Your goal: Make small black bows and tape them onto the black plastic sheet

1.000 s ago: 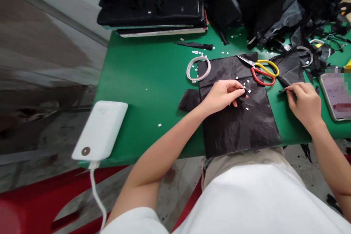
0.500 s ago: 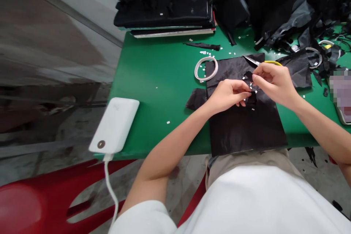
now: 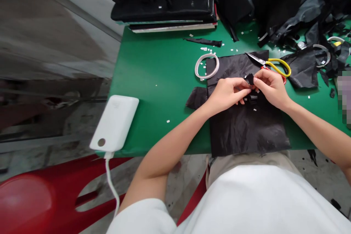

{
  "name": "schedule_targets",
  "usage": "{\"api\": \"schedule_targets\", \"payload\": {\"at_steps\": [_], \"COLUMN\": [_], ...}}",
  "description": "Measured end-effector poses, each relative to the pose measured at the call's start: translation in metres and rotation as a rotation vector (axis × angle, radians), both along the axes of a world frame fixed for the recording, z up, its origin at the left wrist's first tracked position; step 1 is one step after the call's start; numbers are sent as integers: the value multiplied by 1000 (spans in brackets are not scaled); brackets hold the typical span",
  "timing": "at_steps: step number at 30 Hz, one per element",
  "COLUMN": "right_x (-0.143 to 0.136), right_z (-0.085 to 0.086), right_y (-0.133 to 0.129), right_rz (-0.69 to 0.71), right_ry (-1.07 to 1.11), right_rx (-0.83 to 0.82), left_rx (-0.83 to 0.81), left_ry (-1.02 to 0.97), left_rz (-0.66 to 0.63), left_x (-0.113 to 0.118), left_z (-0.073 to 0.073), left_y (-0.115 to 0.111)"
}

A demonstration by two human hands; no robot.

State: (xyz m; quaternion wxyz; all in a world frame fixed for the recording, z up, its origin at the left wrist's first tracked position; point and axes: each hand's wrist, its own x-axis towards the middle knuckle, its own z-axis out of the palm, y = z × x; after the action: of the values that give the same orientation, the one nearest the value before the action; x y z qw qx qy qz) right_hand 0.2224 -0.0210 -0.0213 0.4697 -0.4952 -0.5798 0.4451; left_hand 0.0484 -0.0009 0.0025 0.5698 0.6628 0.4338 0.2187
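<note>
My right hand (image 3: 270,86) pinches a small black fabric scrap (image 3: 250,78) between thumb and fingertips. Close against it, my left hand (image 3: 229,93) has thumb and fingers pressed together at the scrap's lower edge; what lies between them is too small to make out. Beneath both hands a black fabric sheet (image 3: 246,131) lies flat, its front edge reaching the table's edge. Another small folded black piece (image 3: 252,98) and white bits rest on it. Scissors (image 3: 264,62) with yellow and red handles lie just beyond my right hand. A white tape roll (image 3: 196,67) overlaps the sheet's far left corner.
A white power bank (image 3: 115,122) with a cable sits at the green table's (image 3: 153,65) left front corner. Books under black material (image 3: 161,14) are stacked at the back. Black scraps (image 3: 290,18) pile up back right. A blurred-out device (image 3: 346,95) lies at the right edge.
My right hand has moved down and closer to my left, bringing the black scrap between them. The scissors' handles are now uncovered. The view has shifted slightly.
</note>
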Motion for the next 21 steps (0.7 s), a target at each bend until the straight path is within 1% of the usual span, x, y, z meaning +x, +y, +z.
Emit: {"api": "schedule_targets", "payload": {"at_steps": [4, 9, 15, 17, 21], "right_x": [0, 0, 0, 1, 1], "right_z": [0, 1, 2, 2, 4], "right_y": [-1, -2, -3, -4, -5], "right_rz": [-7, -3, 11, 29, 53], "right_ry": [-1, -28, -50, -66, -101], "right_rx": [8, 21, 30, 43, 69], "left_rx": [90, 167, 173, 169, 199], "left_ry": [-1, -64, -138, -157, -127], "left_rz": [40, 98, 184, 194, 195], "left_x": [-2, -4, -2, -2, -2], "left_z": [2, 4, 0, -1, -4], "left_y": [-1, -2, -1, 0, 1]}}
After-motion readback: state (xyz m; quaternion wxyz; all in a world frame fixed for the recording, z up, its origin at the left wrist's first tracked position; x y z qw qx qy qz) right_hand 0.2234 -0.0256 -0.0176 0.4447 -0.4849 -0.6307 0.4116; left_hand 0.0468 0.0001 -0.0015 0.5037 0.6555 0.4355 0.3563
